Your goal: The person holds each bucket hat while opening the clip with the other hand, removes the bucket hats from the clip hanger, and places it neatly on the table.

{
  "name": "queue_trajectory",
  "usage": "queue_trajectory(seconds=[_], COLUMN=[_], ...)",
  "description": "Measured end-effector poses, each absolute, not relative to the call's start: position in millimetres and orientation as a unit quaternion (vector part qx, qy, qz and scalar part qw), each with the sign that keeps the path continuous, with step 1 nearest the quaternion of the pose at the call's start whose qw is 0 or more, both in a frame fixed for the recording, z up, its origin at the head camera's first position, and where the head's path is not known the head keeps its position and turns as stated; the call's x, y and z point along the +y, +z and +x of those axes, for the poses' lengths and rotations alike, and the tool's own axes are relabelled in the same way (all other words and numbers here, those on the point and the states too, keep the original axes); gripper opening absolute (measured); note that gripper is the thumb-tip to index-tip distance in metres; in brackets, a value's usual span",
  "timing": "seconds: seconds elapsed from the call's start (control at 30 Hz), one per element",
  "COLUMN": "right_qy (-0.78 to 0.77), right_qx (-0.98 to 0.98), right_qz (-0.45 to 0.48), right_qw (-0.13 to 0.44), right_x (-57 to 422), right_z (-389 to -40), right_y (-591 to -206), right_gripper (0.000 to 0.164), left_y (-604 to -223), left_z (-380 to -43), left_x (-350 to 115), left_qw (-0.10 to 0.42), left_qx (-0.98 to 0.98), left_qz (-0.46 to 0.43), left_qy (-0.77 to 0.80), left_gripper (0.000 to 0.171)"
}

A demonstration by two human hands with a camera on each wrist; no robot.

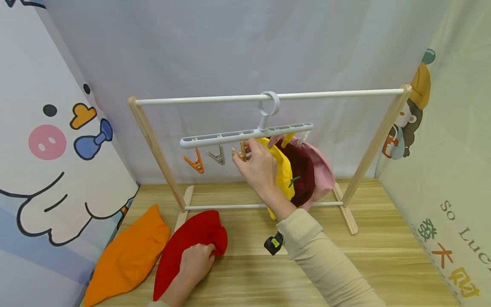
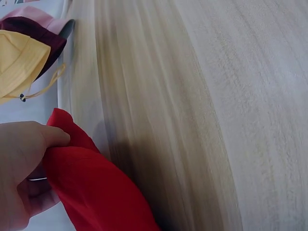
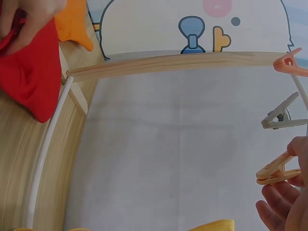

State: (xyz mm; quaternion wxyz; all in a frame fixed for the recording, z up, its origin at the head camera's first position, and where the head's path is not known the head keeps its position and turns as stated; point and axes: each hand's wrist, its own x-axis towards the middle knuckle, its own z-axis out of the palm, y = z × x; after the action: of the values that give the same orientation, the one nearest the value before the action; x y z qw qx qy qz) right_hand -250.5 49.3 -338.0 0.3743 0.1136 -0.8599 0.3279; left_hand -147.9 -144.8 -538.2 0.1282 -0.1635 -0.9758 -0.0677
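My left hand [image 1: 196, 261] grips the edge of a red bucket hat [image 1: 203, 224], which lies folded low over the table. In the left wrist view the thumb presses on the red cloth [image 2: 96, 187]. My right hand [image 1: 260, 166] is raised to a white clip hanger [image 1: 218, 138] and pinches a pale orange clothes clip [image 3: 275, 172] by its handles. That clip's jaws hold nothing and point down. To its left hang a grey clip [image 1: 218, 155] and an orange clip [image 1: 196, 164]. Right of the hand, a yellow hat [image 1: 284, 170] hangs from the hanger.
Behind the yellow hat hang a maroon hat [image 1: 304, 170] and a pink hat [image 1: 324, 175]. The hanger hooks over the white bar [image 1: 199, 100] of a wooden-legged rack. An orange hat [image 1: 128, 251] lies at the table's left. Printed curtains enclose the table [image 1: 383, 264].
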Motion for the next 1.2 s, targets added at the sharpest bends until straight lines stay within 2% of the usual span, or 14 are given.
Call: queue_trajectory(seconds=[0.83,1.2], right_qy=[0.327,0.328], right_qx=[-0.857,-0.859], right_qz=[0.112,0.112], right_qw=[0.381,0.377], right_x=[48,47], right_z=[-250,-249], right_y=[-339,-338], right_gripper=[0.026,0.026], left_y=[-550,-552], left_z=[-141,-138], left_x=[-136,-135], left_qw=[0.069,0.077], left_qx=[-0.98,-0.978], left_qz=[-0.17,-0.183], left_qy=[-0.076,-0.069], left_gripper=[0.011,0.013])
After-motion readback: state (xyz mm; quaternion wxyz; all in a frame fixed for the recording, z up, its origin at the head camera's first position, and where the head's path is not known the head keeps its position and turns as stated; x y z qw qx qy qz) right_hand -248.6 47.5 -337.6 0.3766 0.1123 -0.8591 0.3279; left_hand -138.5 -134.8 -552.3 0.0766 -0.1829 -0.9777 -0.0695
